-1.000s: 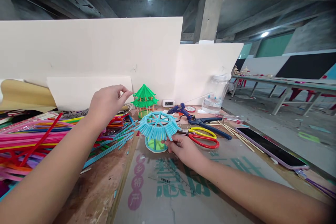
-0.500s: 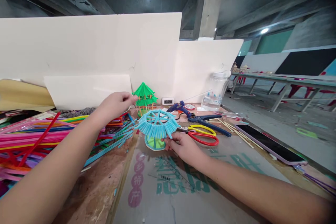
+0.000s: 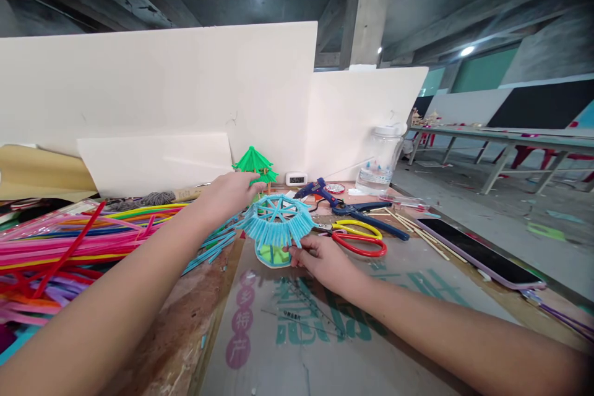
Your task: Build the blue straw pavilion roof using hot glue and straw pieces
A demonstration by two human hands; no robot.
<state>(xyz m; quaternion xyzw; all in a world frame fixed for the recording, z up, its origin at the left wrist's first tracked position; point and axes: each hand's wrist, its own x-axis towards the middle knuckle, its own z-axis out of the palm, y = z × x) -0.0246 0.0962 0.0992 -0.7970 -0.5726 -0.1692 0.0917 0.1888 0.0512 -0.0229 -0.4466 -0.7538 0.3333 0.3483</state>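
Note:
A small pavilion model (image 3: 277, 232) of light-blue pipe cleaners, with a spoked round roof above a yellow-green base, stands on the grey plastic-covered board (image 3: 260, 359). My right hand (image 3: 320, 257) grips its lower right side between thumb and fingers. My left hand (image 3: 234, 195) hovers just behind and left of the blue roof, fingers bent together; what they hold, if anything, is hidden. Behind that hand rises a green tiered pavilion (image 3: 252, 159), its lower part mostly covered. Blue pipe cleaners (image 3: 216, 247) lie left of the blue model.
Bundled colourful pipe cleaners (image 3: 69, 244) fill the left side. On the right lie red-and-yellow-handled scissors (image 3: 359, 238), dark-blue pliers (image 3: 375, 219), a glue gun (image 3: 318, 190), wooden sticks (image 3: 424, 235) and a phone (image 3: 477, 253). A clock (image 3: 296, 179) and water jar (image 3: 378, 161) stand behind.
My left hand has moved right, from beside the green pavilion to in front of it, covering its lower part. The right hand stays on the blue model, which has barely shifted.

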